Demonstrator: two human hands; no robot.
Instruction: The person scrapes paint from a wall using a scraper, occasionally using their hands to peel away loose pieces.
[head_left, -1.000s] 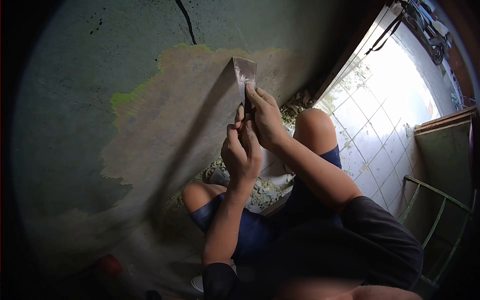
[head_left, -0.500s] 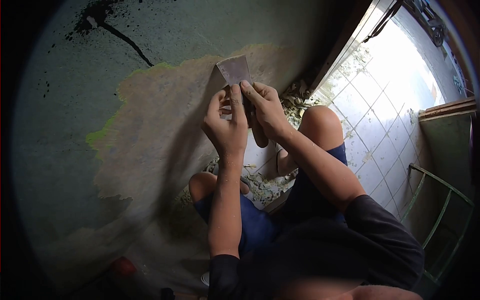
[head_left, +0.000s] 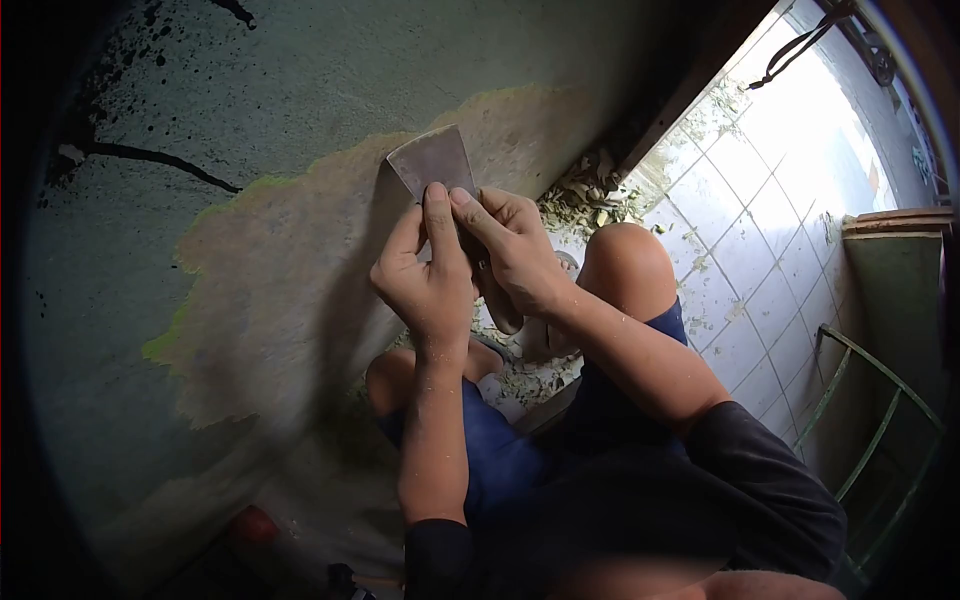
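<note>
Both my hands hold one paint scraper [head_left: 432, 160] in front of the wall, its wide flat blade tilted up and to the left. My left hand [head_left: 425, 275] pinches the lower part of the blade, thumb on its face. My right hand [head_left: 515, 245] is closed around the scraper near the neck, its thumb beside the left one. The handle's rounded end shows below the right hand. Behind the blade, the wall has a bare, scraped patch [head_left: 270, 300] bordered by green paint [head_left: 330, 100].
Paint flakes [head_left: 600, 200] litter the floor along the wall and around my feet. White floor tiles [head_left: 730, 240] run toward a bright doorway on the right. A green metal frame [head_left: 865, 430] stands at lower right. A red object [head_left: 255, 522] lies at lower left.
The scraper and both hands have moved slightly left and down in view, and the blade leans further left. The view has shifted too. Both hands keep their hold.
</note>
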